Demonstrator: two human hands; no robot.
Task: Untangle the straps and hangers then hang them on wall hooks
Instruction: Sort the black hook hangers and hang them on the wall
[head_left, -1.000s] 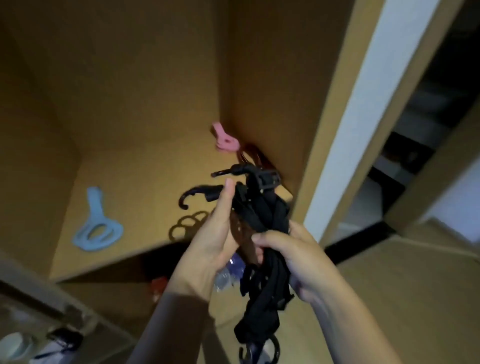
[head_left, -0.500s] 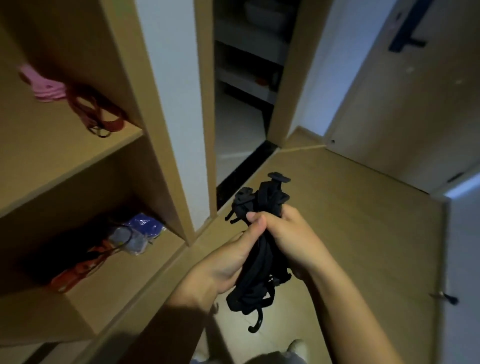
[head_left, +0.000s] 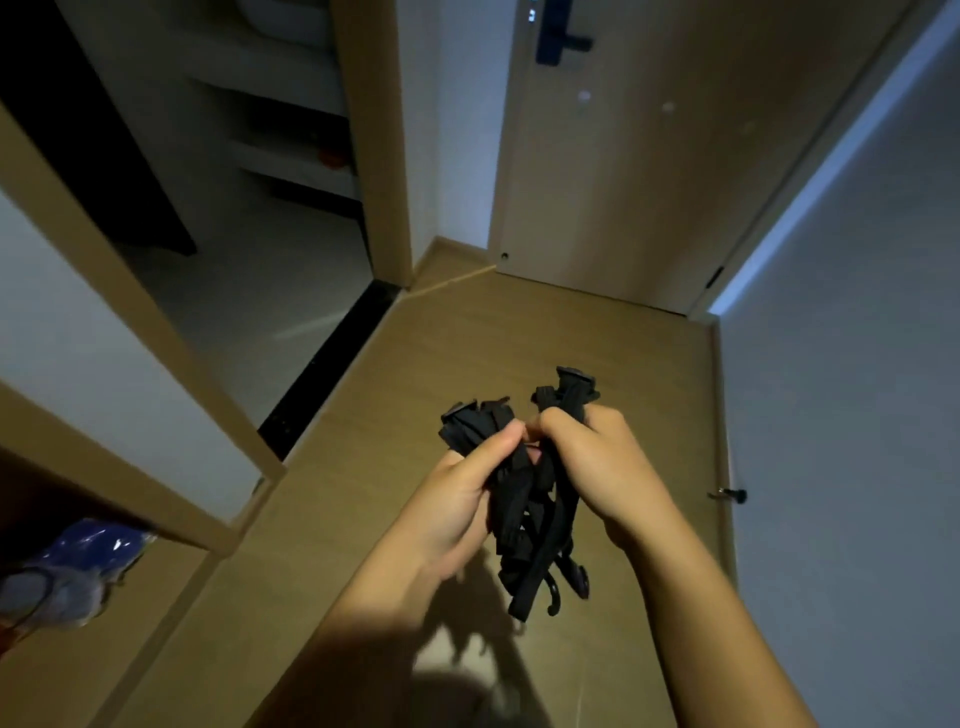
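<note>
- Left hand (head_left: 457, 499) grips the left half of a bundle of black straps and hangers (head_left: 524, 499). Its thumb lies across the front of the straps and its fingers curl round behind them.
- The right hand (head_left: 605, 467) clutches the right half of the same bundle, fingers curled over the top. Its knuckles almost touch the left thumb.
- The bundle is held in the air between the two hands, in front of the person and above the wooden floor (head_left: 467, 353).
- Flat-headed plastic ends (head_left: 571, 382) stick up above the fingers in two clumps, one over each hand.
- Below the hands the straps hang in a tangled mass, with curved hooked ends (head_left: 555, 592) at the very bottom.
- Ahead stands a closed door (head_left: 649, 166) with a dark lock handle (head_left: 558, 31) near the top.
- A small doorstop (head_left: 730, 494) juts from the wall on the right, low down.
- On the left, a blue plastic bag (head_left: 78, 566) lies on a low shelf (head_left: 62, 670), and a black threshold strip (head_left: 332, 358) runs across the floor further back.
</note>
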